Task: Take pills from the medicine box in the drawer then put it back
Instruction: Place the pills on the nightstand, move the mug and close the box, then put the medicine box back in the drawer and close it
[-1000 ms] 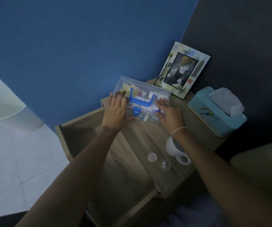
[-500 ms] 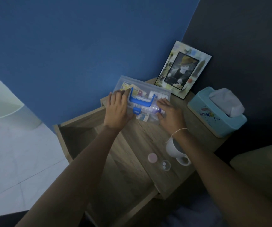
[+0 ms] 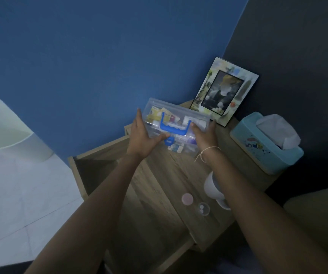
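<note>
The clear plastic medicine box (image 3: 179, 115) with a blue handle and blue latch is held between both hands, tilted up above the back of the wooden nightstand top (image 3: 171, 175). My left hand (image 3: 142, 137) grips its left end, thumb on the front by the latch. My right hand (image 3: 203, 135) grips its right end. The drawer (image 3: 92, 169) stands pulled out to the left, its inside dark. A small clear cup (image 3: 203, 209) holding two white pills sits near the top's front edge, with a pink cap (image 3: 187, 199) beside it.
A white mug (image 3: 213, 189) stands under my right forearm. A picture frame (image 3: 225, 90) leans against the dark wall at the back. A teal tissue box (image 3: 266, 143) occupies the right side. Blue wall behind; white tiled floor to the left.
Both hands shifted from resting on the lid to gripping the box's two ends, and the box has come up off the nightstand top and tilted.
</note>
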`<action>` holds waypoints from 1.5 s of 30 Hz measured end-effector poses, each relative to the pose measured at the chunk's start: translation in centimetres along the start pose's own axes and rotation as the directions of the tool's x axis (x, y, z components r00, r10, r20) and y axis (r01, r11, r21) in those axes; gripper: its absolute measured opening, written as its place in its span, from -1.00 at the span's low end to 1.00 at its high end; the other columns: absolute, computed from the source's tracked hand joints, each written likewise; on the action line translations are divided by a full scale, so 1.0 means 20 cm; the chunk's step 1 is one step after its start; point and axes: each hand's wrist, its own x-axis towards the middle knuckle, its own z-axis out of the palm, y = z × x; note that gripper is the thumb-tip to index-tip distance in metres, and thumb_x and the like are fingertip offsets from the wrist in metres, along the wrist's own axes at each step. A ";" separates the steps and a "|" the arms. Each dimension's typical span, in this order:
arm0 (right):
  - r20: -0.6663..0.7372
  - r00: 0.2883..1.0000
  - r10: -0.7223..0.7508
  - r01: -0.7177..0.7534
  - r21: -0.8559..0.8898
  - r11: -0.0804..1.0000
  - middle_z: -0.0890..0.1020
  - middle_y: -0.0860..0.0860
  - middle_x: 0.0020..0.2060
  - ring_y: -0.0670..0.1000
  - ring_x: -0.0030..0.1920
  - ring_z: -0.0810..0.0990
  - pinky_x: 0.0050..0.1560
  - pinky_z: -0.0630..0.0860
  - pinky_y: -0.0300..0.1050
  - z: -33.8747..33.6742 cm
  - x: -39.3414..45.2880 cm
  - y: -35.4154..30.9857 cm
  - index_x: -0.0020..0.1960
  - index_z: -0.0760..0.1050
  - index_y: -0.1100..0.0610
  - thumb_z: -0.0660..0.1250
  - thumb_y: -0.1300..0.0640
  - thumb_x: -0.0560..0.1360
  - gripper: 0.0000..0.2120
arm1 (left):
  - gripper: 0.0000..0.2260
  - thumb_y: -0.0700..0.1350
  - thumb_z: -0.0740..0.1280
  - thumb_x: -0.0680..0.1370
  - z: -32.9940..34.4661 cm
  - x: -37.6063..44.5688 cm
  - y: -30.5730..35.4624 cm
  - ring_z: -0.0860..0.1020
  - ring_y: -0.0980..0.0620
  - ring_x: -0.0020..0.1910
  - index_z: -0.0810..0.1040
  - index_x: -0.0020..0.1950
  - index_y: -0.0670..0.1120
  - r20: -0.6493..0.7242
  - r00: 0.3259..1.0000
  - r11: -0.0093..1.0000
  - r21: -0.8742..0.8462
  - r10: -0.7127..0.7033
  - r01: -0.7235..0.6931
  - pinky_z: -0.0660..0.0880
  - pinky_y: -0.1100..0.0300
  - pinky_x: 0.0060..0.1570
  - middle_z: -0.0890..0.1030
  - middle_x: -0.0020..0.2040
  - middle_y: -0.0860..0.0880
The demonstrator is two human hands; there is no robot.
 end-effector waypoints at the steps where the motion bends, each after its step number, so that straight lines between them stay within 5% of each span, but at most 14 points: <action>1: 0.015 0.997 0.070 -0.071 0.073 0.995 0.44 0.10 0.34 -0.01 0.10 0.54 -0.38 0.55 -0.34 0.00 0.01 -0.01 0.48 0.15 0.02 0.39 0.03 0.47 -0.33 | 0.10 0.25 0.53 0.22 0.00 0.02 0.01 0.20 -0.04 0.50 -0.05 0.54 -0.02 0.015 0.999 0.997 -0.061 -0.040 0.041 0.21 -0.01 0.47 0.19 0.54 -0.06; 5: 0.081 0.976 0.203 -0.212 0.136 0.968 0.62 0.13 0.12 0.12 -0.03 0.67 -0.23 0.65 -0.01 0.00 0.01 -0.02 0.29 0.43 0.08 0.41 0.02 0.45 -0.56 | -0.19 0.23 0.53 0.24 -0.04 0.07 0.05 0.52 0.10 0.21 0.30 0.36 -0.02 -0.004 0.993 0.978 -0.172 -0.118 0.115 0.46 0.11 0.26 0.54 0.26 0.06; 8: 0.088 0.974 0.211 -0.221 0.132 0.966 0.63 0.15 0.09 0.11 -0.05 0.66 -0.27 0.63 -0.07 0.01 -0.05 -0.03 0.27 0.46 0.14 0.39 0.02 0.47 -0.59 | -0.45 0.20 0.49 0.33 -0.10 0.03 0.08 0.56 0.17 0.06 0.39 0.21 0.06 -0.061 0.993 0.981 -0.177 -0.097 0.084 0.44 0.37 0.00 0.58 0.09 0.15; 10: 0.095 0.971 0.221 -0.233 0.132 0.964 0.63 0.16 0.09 0.11 -0.03 0.66 -0.27 0.60 -0.10 0.04 -0.10 -0.04 0.29 0.44 0.15 0.33 0.01 0.51 -0.60 | -0.50 0.17 0.43 0.41 -0.16 -0.01 0.09 0.52 0.17 0.08 0.40 0.26 0.02 -0.109 0.991 0.984 -0.167 -0.082 0.063 0.39 0.34 0.01 0.55 0.11 0.13; 14: 0.104 0.970 0.221 -0.232 0.109 0.967 0.62 0.14 0.06 0.09 -0.02 0.64 -0.02 0.61 0.04 0.12 -0.28 -0.06 0.29 0.44 0.16 0.24 -0.01 0.56 -0.63 | -0.53 0.13 0.31 0.53 -0.36 -0.10 0.11 0.48 0.06 0.21 0.35 0.37 -0.03 -0.184 0.981 0.995 -0.095 -0.059 0.042 0.35 0.23 0.15 0.53 0.27 -0.01; 21: 0.175 0.977 0.118 -0.136 0.096 0.986 0.62 0.14 0.11 0.15 0.07 0.62 0.16 0.53 0.20 0.24 -0.73 -0.04 0.25 0.45 0.10 0.26 0.03 0.52 -0.67 | -0.57 0.07 0.32 0.53 -0.69 -0.33 0.07 0.49 0.03 0.16 0.37 0.35 -0.03 -0.183 0.976 0.993 -0.012 -0.115 0.114 0.37 0.17 0.15 0.53 0.27 -0.03; 23: 0.195 0.977 0.088 -0.103 0.068 0.992 0.64 0.10 0.07 0.08 0.02 0.64 0.08 0.58 0.09 0.27 -0.85 0.01 0.26 0.44 0.10 0.27 0.03 0.53 -0.67 | -0.59 0.06 0.31 0.53 -0.75 -0.40 0.01 0.47 0.04 0.16 0.38 0.34 -0.02 -0.143 0.980 0.990 -0.003 -0.138 0.139 0.35 0.18 0.13 0.52 0.24 0.00; 26: 0.198 0.980 0.024 -0.026 0.009 1.000 0.62 -0.02 0.02 -0.21 -0.15 0.58 -0.28 0.51 -0.37 0.29 -1.02 0.09 0.35 0.35 0.06 0.28 0.02 0.53 -0.60 | -0.62 0.03 0.31 0.53 -0.82 -0.49 -0.08 0.47 0.02 0.21 0.39 0.33 -0.02 -0.087 0.982 0.986 0.006 -0.165 0.166 0.34 0.15 0.18 0.51 0.27 0.01; 28: 0.187 0.982 -0.005 0.011 -0.029 1.000 0.59 0.00 0.13 -0.23 -0.13 0.56 -0.26 0.46 -0.46 0.31 -1.13 0.15 0.41 0.26 0.06 0.29 0.00 0.53 -0.51 | -0.61 0.02 0.31 0.52 -0.84 -0.52 -0.14 0.46 -0.03 0.25 0.39 0.33 -0.01 -0.054 0.980 0.980 0.045 -0.189 0.192 0.35 0.09 0.24 0.51 0.30 -0.03; 31: 0.157 0.987 -0.020 0.030 -0.065 0.997 0.51 0.00 0.26 -0.08 0.13 0.57 0.01 0.57 -0.19 0.34 -1.28 0.21 0.47 0.12 0.00 0.29 -0.03 0.51 -0.39 | -0.53 0.07 0.30 0.42 -0.85 -0.53 -0.20 0.47 -0.10 0.23 0.43 0.31 -0.03 0.012 0.971 0.964 0.129 -0.238 0.234 0.37 0.00 0.27 0.52 0.27 -0.07; 33: 0.113 0.993 -0.025 0.037 -0.106 0.994 0.47 0.02 0.31 -0.05 0.20 0.55 0.04 0.56 -0.17 0.37 -1.34 0.26 0.50 0.06 0.00 0.29 -0.04 0.50 -0.34 | -0.53 0.03 0.28 0.38 -0.83 -0.52 -0.23 0.47 -0.12 0.23 0.45 0.27 -0.06 0.063 0.965 0.957 0.160 -0.254 0.241 0.38 -0.04 0.29 0.53 0.24 -0.08; 38: 0.067 0.998 -0.016 0.033 -0.261 0.965 0.40 0.06 0.38 -0.01 0.32 0.45 0.24 0.51 -0.01 0.44 -1.40 0.38 0.51 0.03 0.06 0.27 -0.13 0.49 -0.28 | -0.63 -0.10 0.25 0.52 -0.74 -0.48 -0.35 0.41 -0.15 0.29 0.38 0.32 -0.10 0.129 0.958 0.946 0.240 -0.255 0.219 0.33 0.06 0.25 0.47 0.31 -0.13; 45: 0.060 0.987 0.150 -0.128 -0.271 0.954 0.39 0.08 0.37 0.03 0.30 0.46 0.24 0.49 0.06 0.51 -1.31 0.61 0.51 -0.01 0.03 0.31 -0.15 0.47 -0.23 | -0.37 0.21 0.28 0.50 -0.58 -0.41 -0.50 0.45 -0.22 0.30 0.27 0.42 -0.15 0.209 0.918 0.851 0.484 -0.339 0.204 0.41 -0.11 0.30 0.44 0.37 -0.20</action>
